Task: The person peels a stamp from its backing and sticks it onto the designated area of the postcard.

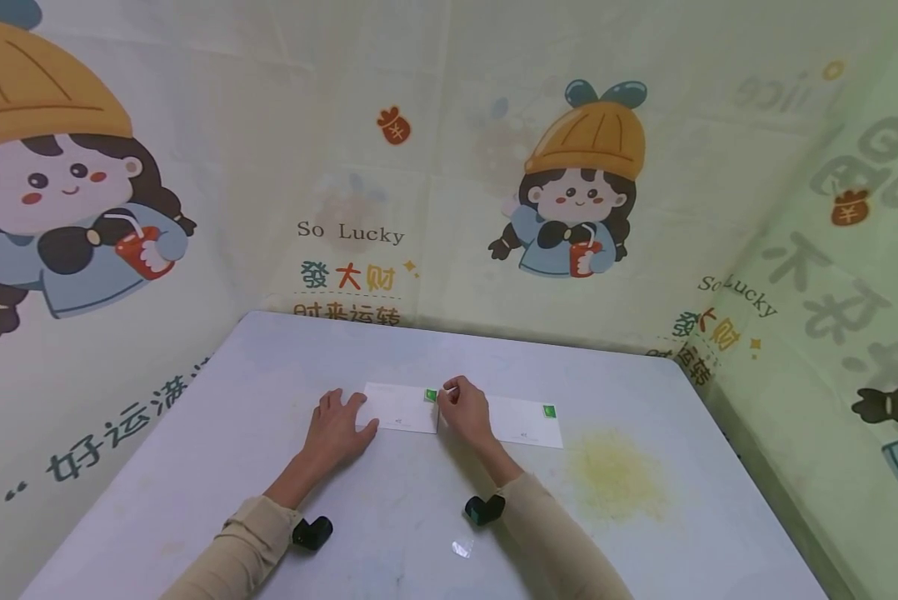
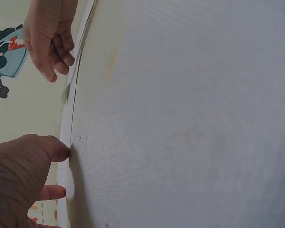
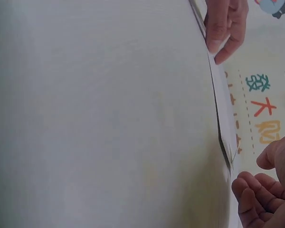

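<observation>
In the head view, a white table [image 1: 269,467] stands against walls covered in a cartoon-print cloth [image 1: 584,183]. Two white envelopes lie side by side near the middle of the table, each with a small green stamp at its far right corner. The left hand [image 1: 336,429] lies flat with straight fingers on the left end of the left envelope [image 1: 404,410]. The right hand [image 1: 464,410] has its fingers curled at that envelope's far right corner, pinching at the green stamp [image 1: 431,395]. The right envelope [image 1: 527,421] lies just beside it, partly under the right wrist. A yellow stain [image 1: 617,475] marks the table further right.

In the left wrist view, the left hand [image 2: 19,180] rests its fingertips against the envelope's edge, and the right hand [image 2: 50,38] shows beyond with fingers bent.

In the right wrist view, the right hand [image 3: 266,194] has its fingers curled beside the envelope's corner; the left hand [image 3: 225,26] presses the far end.
</observation>
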Motion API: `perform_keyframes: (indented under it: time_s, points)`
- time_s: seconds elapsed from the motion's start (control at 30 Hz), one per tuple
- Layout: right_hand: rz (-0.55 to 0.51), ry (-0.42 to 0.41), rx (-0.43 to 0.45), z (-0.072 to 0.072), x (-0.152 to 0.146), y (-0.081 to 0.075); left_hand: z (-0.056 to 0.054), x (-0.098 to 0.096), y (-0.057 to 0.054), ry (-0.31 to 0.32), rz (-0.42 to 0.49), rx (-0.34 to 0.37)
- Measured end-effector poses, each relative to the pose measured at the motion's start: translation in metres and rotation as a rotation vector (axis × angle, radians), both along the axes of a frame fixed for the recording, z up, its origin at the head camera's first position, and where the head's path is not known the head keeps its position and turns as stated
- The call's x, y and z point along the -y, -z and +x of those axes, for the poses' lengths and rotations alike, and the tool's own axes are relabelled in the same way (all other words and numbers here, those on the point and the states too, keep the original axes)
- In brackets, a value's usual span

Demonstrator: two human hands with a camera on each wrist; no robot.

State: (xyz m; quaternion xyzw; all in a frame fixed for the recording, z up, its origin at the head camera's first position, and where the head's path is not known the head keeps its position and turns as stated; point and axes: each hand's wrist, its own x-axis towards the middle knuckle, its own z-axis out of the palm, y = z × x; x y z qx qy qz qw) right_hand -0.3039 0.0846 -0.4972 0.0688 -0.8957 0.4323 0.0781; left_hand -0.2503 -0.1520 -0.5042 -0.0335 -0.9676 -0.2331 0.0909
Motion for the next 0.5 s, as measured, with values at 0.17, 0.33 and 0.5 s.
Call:
perform_keyframes:
  time_s: [0.17,0.33,0.5]
  points:
    - [0.104,-0.064,-0.057,0.005,0.000,0.004,0.000,-0.002,-0.001,-0.002,-0.003,-0.007]
    - [0.208,-0.117,-0.096,0.013,0.002,0.000,0.001,-0.003,-0.002,-0.005,-0.008,0.002]
    - [0.314,-0.150,-0.094,0.019,0.005,-0.004,0.002,-0.005,-0.005,-0.005,-0.014,0.011]
